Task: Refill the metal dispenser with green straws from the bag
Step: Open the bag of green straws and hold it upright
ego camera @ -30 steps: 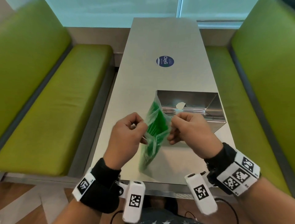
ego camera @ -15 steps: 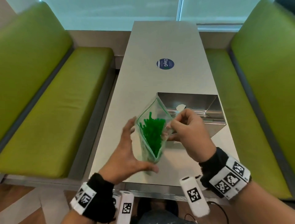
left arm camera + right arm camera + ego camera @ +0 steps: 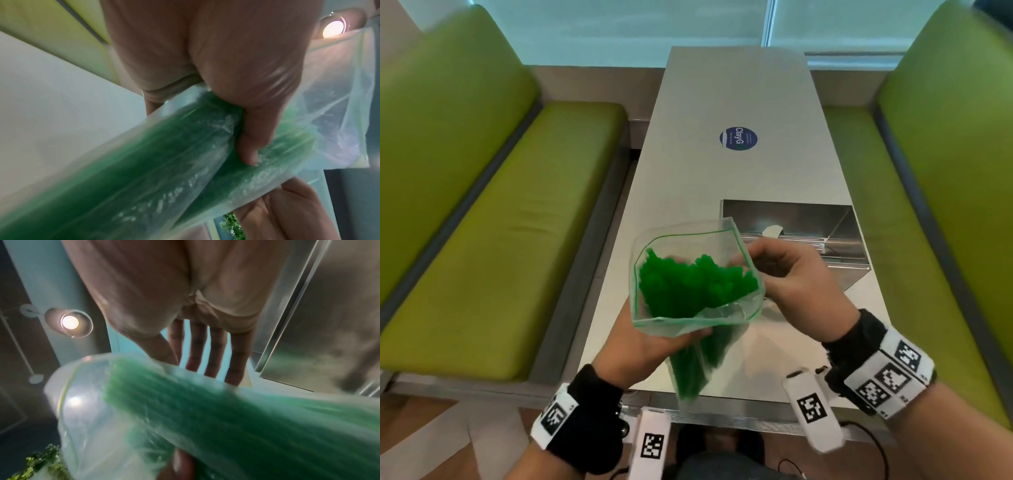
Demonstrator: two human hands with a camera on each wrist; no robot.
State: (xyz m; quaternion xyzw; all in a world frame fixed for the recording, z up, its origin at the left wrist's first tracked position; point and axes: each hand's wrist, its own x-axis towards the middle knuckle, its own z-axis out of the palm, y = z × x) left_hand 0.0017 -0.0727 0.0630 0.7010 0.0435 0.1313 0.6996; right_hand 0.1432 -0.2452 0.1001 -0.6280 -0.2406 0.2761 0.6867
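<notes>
A clear zip bag [image 3: 690, 236] full of green straws [image 3: 688, 287] is held up over the near end of the table, its mouth gaping wide toward me. My left hand [image 3: 650, 342] grips the bag around its middle from below, thumb pressed into the film [image 3: 257, 121]. My right hand [image 3: 791, 284] pinches the right rim of the mouth; in the right wrist view its fingers [image 3: 216, 353] lie straight behind the bag [image 3: 98, 418]. The open metal dispenser [image 3: 791, 216] stands just behind the right hand and shows no straws inside.
The long grey table [image 3: 736, 85] carries a round blue sticker [image 3: 738, 138] in its middle. Green benches [image 3: 510, 222] [image 3: 928, 205] run along both sides. The dispenser's steel wall [image 3: 329, 321] is close to the right of my right hand.
The bag's mouth has been pulled wide open and tipped toward me. My left hand went from the rim to under the bag's middle; the right hand stayed at the rim.
</notes>
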